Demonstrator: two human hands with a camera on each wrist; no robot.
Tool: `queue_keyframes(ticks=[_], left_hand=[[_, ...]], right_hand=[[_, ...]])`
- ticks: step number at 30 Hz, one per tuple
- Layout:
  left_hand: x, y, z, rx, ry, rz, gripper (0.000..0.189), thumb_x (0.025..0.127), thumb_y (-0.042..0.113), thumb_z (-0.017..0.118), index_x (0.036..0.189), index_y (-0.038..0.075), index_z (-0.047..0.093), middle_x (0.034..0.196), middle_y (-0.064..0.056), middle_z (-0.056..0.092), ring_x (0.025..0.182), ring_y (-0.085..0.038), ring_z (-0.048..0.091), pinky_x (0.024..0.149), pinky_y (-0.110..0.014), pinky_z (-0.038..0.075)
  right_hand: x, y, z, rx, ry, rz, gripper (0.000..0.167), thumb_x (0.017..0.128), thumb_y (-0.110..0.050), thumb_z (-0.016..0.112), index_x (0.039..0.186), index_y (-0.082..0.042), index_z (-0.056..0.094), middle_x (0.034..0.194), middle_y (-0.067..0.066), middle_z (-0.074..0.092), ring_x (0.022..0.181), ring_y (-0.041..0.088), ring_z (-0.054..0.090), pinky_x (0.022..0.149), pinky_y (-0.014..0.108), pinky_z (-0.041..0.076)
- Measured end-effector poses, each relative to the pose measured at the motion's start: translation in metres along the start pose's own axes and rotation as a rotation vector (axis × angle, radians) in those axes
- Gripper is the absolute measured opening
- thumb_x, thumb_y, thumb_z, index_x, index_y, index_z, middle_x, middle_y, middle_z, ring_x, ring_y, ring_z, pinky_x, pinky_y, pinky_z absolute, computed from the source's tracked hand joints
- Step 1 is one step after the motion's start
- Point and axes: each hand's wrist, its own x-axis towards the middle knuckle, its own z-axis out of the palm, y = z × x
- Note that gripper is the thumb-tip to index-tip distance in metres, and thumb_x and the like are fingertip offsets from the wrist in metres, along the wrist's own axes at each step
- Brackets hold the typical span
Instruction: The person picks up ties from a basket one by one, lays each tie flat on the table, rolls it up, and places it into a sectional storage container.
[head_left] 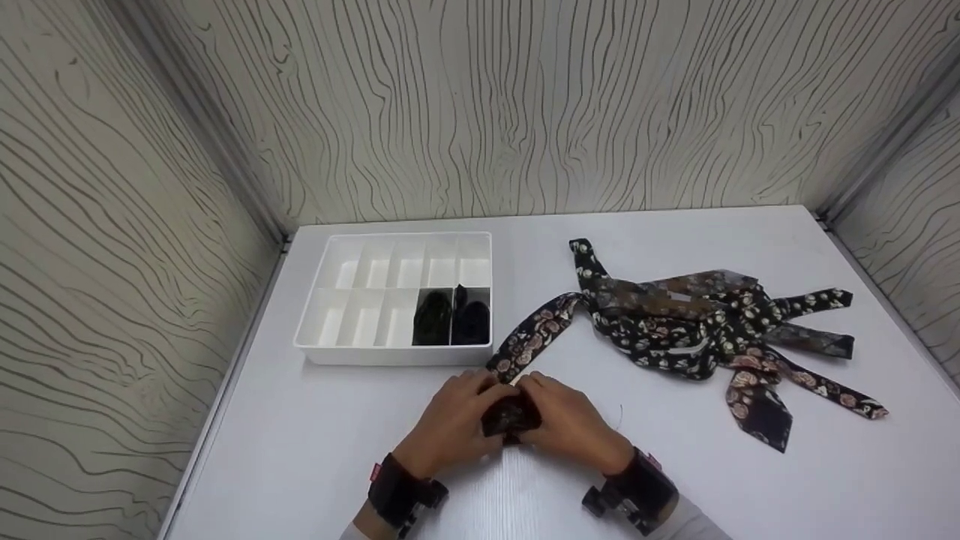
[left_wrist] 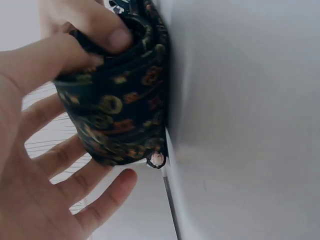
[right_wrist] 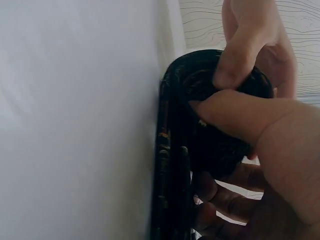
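A dark patterned necktie (head_left: 511,417), coiled into a thick roll, stands on edge low over the white table between both hands. My left hand (head_left: 459,420) grips it from the left, thumb pressed on the coil's upper edge; the left wrist view shows its lower fingers spread beside the roll (left_wrist: 117,112). From the other side my right hand (head_left: 566,426) holds the coil, its thumb pushed into the top of the roll (right_wrist: 220,145) in the right wrist view. A floral necktie strip (head_left: 536,337) runs from just beyond the fingertips toward the pile at right.
Back left stands a white divided box (head_left: 397,356). Two compartments at its front right hold a dark green roll (head_left: 433,319) and a dark blue-black roll (head_left: 472,322). A tangled pile of floral neckties (head_left: 690,326) lies to the right. Patterned walls (head_left: 510,112) border the table.
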Motion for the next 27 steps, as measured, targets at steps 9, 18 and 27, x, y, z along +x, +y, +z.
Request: queue_keyframes(ticks=[9, 18, 27], left_hand=[[0.0007, 0.0009, 0.0018, -0.025, 0.009, -0.009, 0.058, 0.083, 0.035, 0.089, 0.136, 0.025, 0.069, 0.126, 0.001, 0.067, 0.114, -0.018, 0.063, 0.1, -0.037, 0.055], [0.0011, 0.0013, 0.0002, -0.036, -0.01, -0.03, 0.056, 0.078, 0.023, 0.09, 0.13, 0.024, 0.07, 0.125, 0.001, 0.069, 0.112, -0.017, 0.065, 0.099, -0.037, 0.057], [0.0012, 0.0013, 0.0011, -0.014, -0.026, -0.039, 0.059, 0.076, 0.025, 0.091, 0.13, 0.024, 0.068, 0.127, 0.003, 0.068, 0.115, -0.019, 0.064, 0.102, -0.039, 0.055]], right_hand=[[0.0005, -0.0004, 0.0, 0.017, 0.006, -0.011, 0.059, 0.075, -0.018, 0.092, 0.125, -0.012, 0.062, 0.116, 0.002, 0.065, 0.105, 0.021, 0.069, 0.091, 0.044, 0.061], [-0.0003, -0.0008, -0.0005, -0.006, 0.006, -0.003, 0.062, 0.076, -0.019, 0.091, 0.13, -0.012, 0.061, 0.121, 0.002, 0.063, 0.11, 0.022, 0.069, 0.094, 0.045, 0.061], [0.0002, -0.0002, -0.0007, -0.01, -0.002, -0.011, 0.065, 0.073, -0.023, 0.093, 0.129, -0.012, 0.06, 0.12, 0.002, 0.062, 0.109, 0.021, 0.067, 0.093, 0.044, 0.061]])
